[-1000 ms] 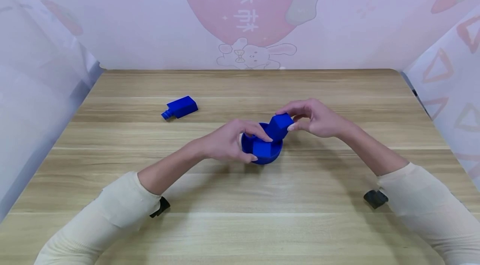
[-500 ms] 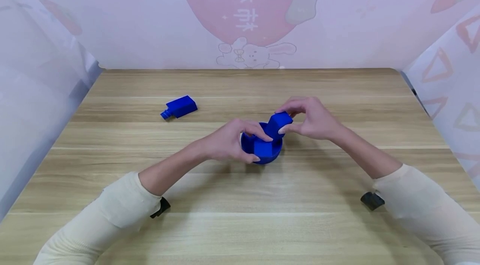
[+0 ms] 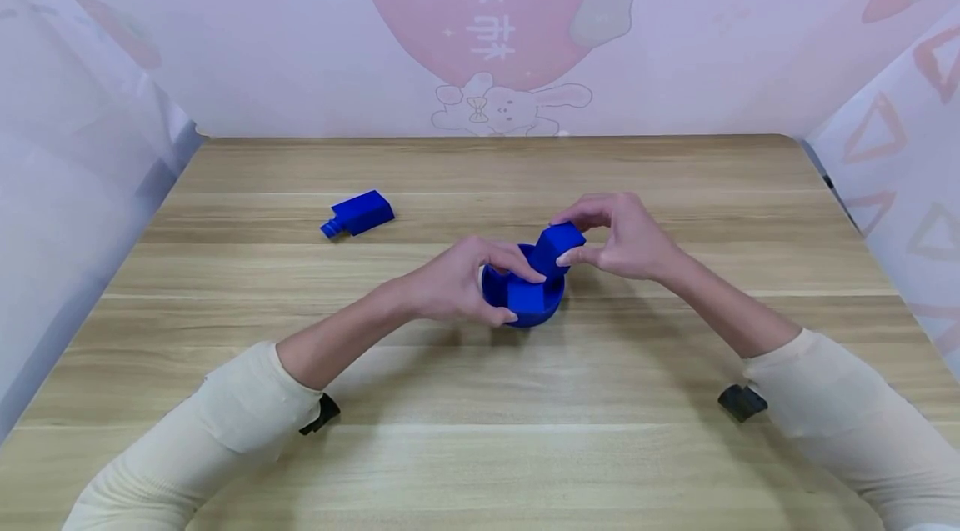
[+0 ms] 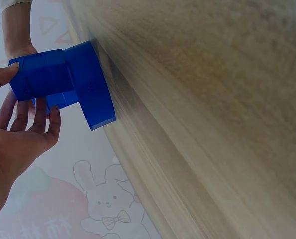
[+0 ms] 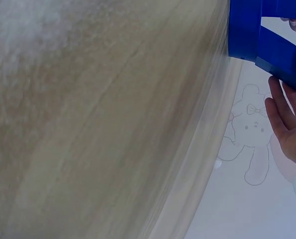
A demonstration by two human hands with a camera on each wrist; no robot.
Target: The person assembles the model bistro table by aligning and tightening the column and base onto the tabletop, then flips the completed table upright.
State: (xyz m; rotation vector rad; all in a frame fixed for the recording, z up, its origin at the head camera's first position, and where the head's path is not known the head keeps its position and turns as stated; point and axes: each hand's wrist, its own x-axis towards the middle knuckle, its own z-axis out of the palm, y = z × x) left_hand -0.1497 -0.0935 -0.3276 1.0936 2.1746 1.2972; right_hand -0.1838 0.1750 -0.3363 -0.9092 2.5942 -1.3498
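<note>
A round blue dish (image 3: 531,319) sits on the table near its middle, with two angular blue blocks standing in it. My left hand (image 3: 453,283) pinches the nearer block (image 3: 527,296) between thumb and fingers. At the back right of the dish, a second block (image 3: 558,247) leans outward, and my right hand (image 3: 630,237) holds its top between thumb and fingers. From the left wrist, the dish (image 4: 92,82) shows side-on with the left hand's block (image 4: 43,74) rising from it. The right wrist view has the leaning block (image 5: 282,55) at the dish's edge. The blocks' lower ends are hidden inside the dish.
A blue bottle-shaped piece (image 3: 363,212) with a narrow ribbed neck lies on its side at the back left of the wooden table (image 3: 480,464). A white printed curtain (image 3: 300,31) rises behind the table's far edge.
My right hand has shifted slightly left, and its thumb has moved onto the near face of the leaning block. The left hand, the dish and the bottle-shaped piece have stayed in place.
</note>
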